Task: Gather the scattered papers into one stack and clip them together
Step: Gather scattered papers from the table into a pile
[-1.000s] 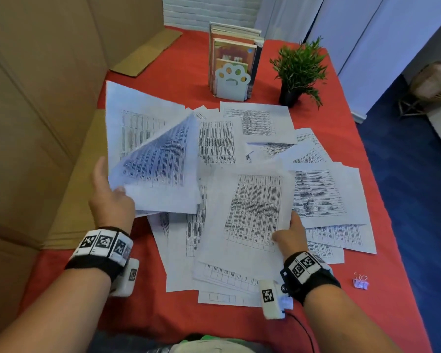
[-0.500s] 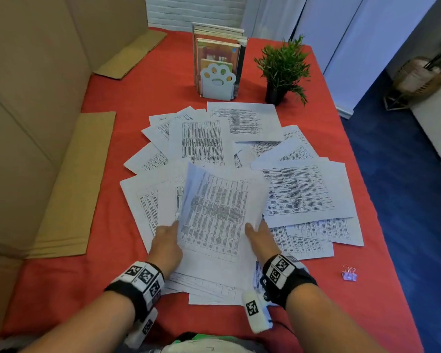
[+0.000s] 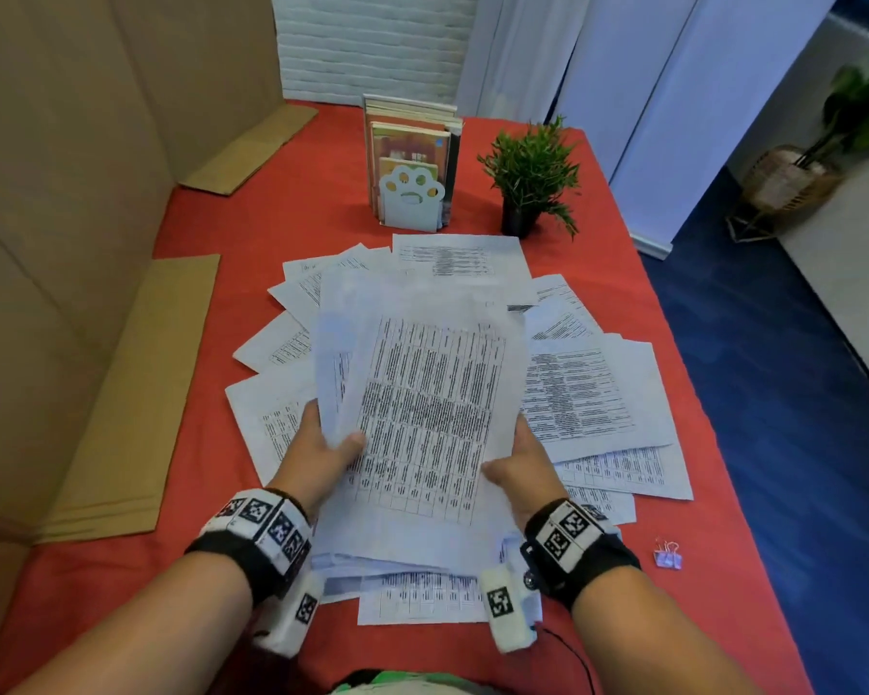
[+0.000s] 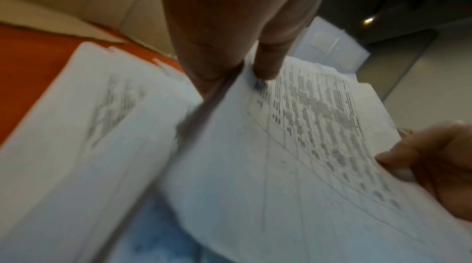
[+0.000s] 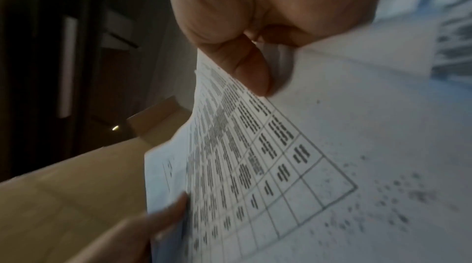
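Red cloth (image 3: 212,228) covers the table, running from the near edge to a white brick wall (image 3: 372,42) at 12 o'clock. Brown cardboard (image 3: 71,193) stands along the whole 9 o'clock side, with flat cardboard flaps (image 3: 136,393) lying on the cloth below it. At 3 o'clock the table ends above a dark blue floor (image 3: 783,393); pale panels (image 3: 673,92) rise at 1 o'clock, and a wicker basket (image 3: 788,183) with a leafy plant stands on the floor past them.

At 12 o'clock on the cloth stand books (image 3: 412,143) behind a paw-shaped bookend (image 3: 411,198); just to their right is a small potted plant (image 3: 530,173).

Printed sheets (image 3: 588,393) lie fanned and overlapping across the middle of the table. Above them both hands hold a stack (image 3: 422,418) tilted up toward the camera, its sheets not squared. The left hand (image 3: 317,453) grips the stack's left edge, thumb on the front face, fingers behind. The right hand (image 3: 523,464) grips the right edge the same way; the right wrist view shows its thumb (image 5: 247,69) pressed on the printed table. The left wrist view is blurred, but it shows the stack (image 4: 281,166) pinched there too.

A small binder clip (image 3: 668,554) lies alone on the cloth at 4 o'clock, well apart from the sheets.
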Available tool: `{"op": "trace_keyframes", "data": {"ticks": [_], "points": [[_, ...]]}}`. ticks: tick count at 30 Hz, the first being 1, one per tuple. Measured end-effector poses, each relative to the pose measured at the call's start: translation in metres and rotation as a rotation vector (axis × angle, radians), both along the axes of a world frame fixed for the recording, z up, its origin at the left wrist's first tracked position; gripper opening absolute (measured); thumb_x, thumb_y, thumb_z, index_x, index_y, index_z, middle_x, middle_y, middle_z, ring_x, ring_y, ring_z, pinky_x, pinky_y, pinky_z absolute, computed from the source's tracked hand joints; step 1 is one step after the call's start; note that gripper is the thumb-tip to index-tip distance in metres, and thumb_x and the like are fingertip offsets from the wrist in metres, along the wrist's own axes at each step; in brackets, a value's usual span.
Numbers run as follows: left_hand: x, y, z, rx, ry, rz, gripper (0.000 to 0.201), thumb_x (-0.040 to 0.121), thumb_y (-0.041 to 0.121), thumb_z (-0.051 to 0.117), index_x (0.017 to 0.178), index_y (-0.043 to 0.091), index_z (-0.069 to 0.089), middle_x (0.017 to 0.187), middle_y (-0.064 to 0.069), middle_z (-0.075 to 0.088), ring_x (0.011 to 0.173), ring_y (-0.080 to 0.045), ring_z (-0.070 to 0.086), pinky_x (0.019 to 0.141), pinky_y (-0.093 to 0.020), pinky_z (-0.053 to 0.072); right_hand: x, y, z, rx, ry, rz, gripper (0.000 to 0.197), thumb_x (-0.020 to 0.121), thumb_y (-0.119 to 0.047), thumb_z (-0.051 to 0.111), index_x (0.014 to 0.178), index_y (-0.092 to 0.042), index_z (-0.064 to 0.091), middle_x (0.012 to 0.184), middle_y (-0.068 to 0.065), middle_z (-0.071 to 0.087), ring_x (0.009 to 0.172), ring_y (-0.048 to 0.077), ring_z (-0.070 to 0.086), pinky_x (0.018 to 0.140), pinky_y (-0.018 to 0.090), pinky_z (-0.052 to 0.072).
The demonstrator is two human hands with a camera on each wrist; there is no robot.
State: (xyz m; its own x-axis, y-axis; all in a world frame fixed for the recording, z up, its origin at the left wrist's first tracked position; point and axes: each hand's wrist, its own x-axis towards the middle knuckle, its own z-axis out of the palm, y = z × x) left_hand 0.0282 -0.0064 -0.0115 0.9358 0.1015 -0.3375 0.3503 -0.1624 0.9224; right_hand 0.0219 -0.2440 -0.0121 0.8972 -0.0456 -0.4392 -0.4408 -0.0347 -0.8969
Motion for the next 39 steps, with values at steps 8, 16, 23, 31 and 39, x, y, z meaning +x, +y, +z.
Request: {"op": "trace_keyframes", "data": {"ticks": [8, 16, 23, 31, 39], "points": [[0.006, -0.025, 0.064, -0.241, -0.356, 0.150, 0.057, 0.078, -0.002, 0.069, 0.119, 0.032, 0.049, 0.120, 0.004, 0.064, 0.110, -0.010, 0.062, 0.092, -0.026, 0.049, 0.004, 0.008, 0.061, 0.044, -0.317, -0.180, 0.045, 0.082, 0.014, 0.052, 0.090, -0.030, 0.055, 0.083, 0.001, 0.064, 0.081, 0.025, 0.062, 0.072, 0.035, 0.054], [-0.009, -0.018, 0.046, -0.240, -0.245, 0.060, 0.090, 0.048, 0.024, 0.089, 0.127, 0.035, 0.047, 0.127, -0.003, 0.061, 0.120, -0.023, 0.057, 0.099, -0.051, 0.046, -0.006, -0.001, 0.056, 0.201, -0.350, -0.164, 0.070, 0.049, -0.001, 0.067, 0.116, -0.014, 0.052, 0.096, 0.013, 0.060, 0.093, 0.029, 0.060, 0.074, 0.043, 0.054], [-0.010, -0.021, 0.035, -0.176, -0.282, 0.099, 0.073, 0.061, -0.015, 0.076, 0.103, 0.040, 0.051, 0.108, 0.006, 0.065, 0.101, -0.007, 0.064, 0.086, -0.035, 0.054, -0.008, 0.005, 0.043, 0.194, -0.243, -0.144, 0.059, 0.048, -0.001, 0.061, 0.105, -0.017, 0.057, 0.095, 0.017, 0.055, 0.090, 0.029, 0.056, 0.074, 0.047, 0.052], [-0.016, -0.019, 0.018, -0.179, -0.171, 0.064, 0.063, 0.062, -0.001, 0.082, 0.112, 0.026, 0.056, 0.112, -0.001, 0.069, 0.109, -0.020, 0.064, 0.097, -0.047, 0.048, -0.007, 0.012, 0.030, 0.112, -0.122, -0.078, 0.043, 0.052, -0.004, 0.065, 0.094, -0.010, 0.057, 0.092, 0.017, 0.056, 0.088, 0.028, 0.056, 0.084, 0.049, 0.049], [-0.021, -0.020, -0.003, -0.110, -0.035, 0.034, 0.057, 0.062, 0.011, 0.085, 0.111, 0.019, 0.057, 0.112, 0.001, 0.067, 0.112, -0.021, 0.060, 0.106, -0.045, 0.039, -0.007, 0.012, 0.012, 0.078, -0.049, -0.019, 0.022, 0.065, -0.010, 0.070, 0.084, -0.018, 0.064, 0.085, 0.009, 0.065, 0.084, 0.025, 0.061, 0.089, 0.050, 0.050]]}}
